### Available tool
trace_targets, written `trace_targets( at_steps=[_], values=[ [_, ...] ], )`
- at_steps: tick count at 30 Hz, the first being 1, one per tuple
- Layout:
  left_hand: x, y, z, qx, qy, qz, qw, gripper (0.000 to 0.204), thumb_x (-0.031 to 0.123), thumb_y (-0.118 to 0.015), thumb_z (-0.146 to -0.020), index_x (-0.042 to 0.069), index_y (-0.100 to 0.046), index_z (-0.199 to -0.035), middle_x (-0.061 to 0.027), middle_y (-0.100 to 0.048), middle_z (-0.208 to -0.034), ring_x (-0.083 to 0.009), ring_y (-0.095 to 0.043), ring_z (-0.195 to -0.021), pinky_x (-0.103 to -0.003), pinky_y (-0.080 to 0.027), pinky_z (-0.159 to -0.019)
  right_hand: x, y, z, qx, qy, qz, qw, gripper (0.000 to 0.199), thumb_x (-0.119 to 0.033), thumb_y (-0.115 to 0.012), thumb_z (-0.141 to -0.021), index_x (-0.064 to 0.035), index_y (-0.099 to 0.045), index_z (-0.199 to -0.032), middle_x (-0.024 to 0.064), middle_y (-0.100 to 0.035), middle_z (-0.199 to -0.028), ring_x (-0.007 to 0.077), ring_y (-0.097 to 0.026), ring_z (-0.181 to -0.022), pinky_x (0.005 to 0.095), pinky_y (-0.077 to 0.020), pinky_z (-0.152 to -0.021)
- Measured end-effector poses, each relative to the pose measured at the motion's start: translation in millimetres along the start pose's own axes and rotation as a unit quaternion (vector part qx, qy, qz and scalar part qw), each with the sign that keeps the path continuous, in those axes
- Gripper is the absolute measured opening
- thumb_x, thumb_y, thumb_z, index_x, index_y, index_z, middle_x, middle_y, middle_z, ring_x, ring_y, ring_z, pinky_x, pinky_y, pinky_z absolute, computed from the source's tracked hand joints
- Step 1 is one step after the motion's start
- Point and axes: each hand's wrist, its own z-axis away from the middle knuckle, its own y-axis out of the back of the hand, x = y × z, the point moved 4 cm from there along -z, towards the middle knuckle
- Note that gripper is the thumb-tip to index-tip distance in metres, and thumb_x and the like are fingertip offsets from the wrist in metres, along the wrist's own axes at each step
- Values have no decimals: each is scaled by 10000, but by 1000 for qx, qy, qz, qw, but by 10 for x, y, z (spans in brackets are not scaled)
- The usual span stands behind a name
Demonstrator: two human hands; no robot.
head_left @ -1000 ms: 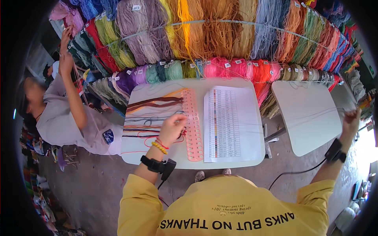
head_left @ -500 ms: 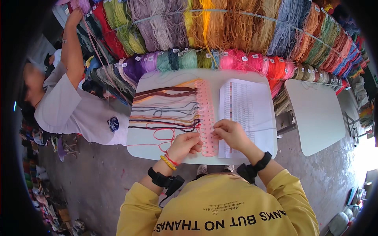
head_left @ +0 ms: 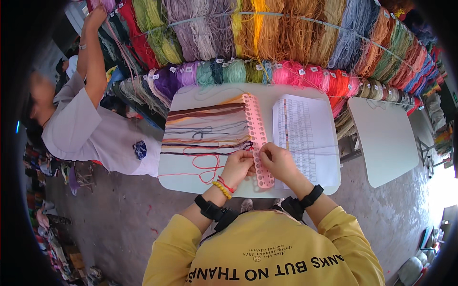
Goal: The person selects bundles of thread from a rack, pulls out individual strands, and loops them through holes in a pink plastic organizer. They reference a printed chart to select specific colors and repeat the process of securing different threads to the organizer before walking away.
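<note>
pink holed strip, threads fanned left

Even, soft daylight fills the scene, bright enough to keep the colours of the hanging yarn skeins vivid. The white tabletop reads clean without harsh glare; shadows under the hands are faint. A blown-out patch glows at the lower right rim. The fisheye bends straight edges and blackens the corners. The person at left is smeared by blur; the centre stays sharp.
</note>
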Motion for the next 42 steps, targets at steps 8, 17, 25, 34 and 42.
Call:
trace_targets(
  at_steps=[8,17,25,34,42],
  values=[
    [-21,21,-115,15,-84,-78,993,174,48,-455,-804,-53,-509,-936,-73,-563,-651,-122,-553,-490,-217,-434,-415,-84,-72,9,21,95,110,989,122,-166,-552,-742,-64,-524,-804,109,-564,-737,309,-566,-618,384,-466,-558],
    [255,246,41,-60,-11,31,998,107,60,-497,-791,-8,-543,-859,-56,-574,-700,-109,-547,-573,-199,-445,-516,-42,-70,63,8,76,112,991,87,-117,-527,-746,-57,-527,-808,125,-550,-805,315,-561,-635,381,-469,-565],
    [225,-29,17,-144,-17,-23,989,156,106,-481,-820,13,-556,-919,-15,-510,-600,-70,-464,-497,-186,-349,-436,-14,-71,112,57,57,-54,995,99,-93,-548,-742,-43,-528,-826,110,-536,-766,278,-553,-605,342,-450,-533],
    [292,1012,117,-1,-111,205,972,128,127,-495,-791,18,-561,-800,-76,-586,-757,-134,-541,-646,-239,-433,-585,-140,-164,116,30,108,116,987,339,-131,-579,-664,-81,-468,-980,99,-498,-899,272,-558,-688,353,-468,-551],
    [270,3403,1034,539,-214,166,798,133,142,-507,-797,34,-533,-869,-61,-532,-882,-132,-490,-706,-214,-404,-591,-171,-181,83,-2,83,135,987,420,-99,-578,-644,-85,-440,-1041,105,-462,-986,239,-570,-702,335,-481,-596]
  ],
)
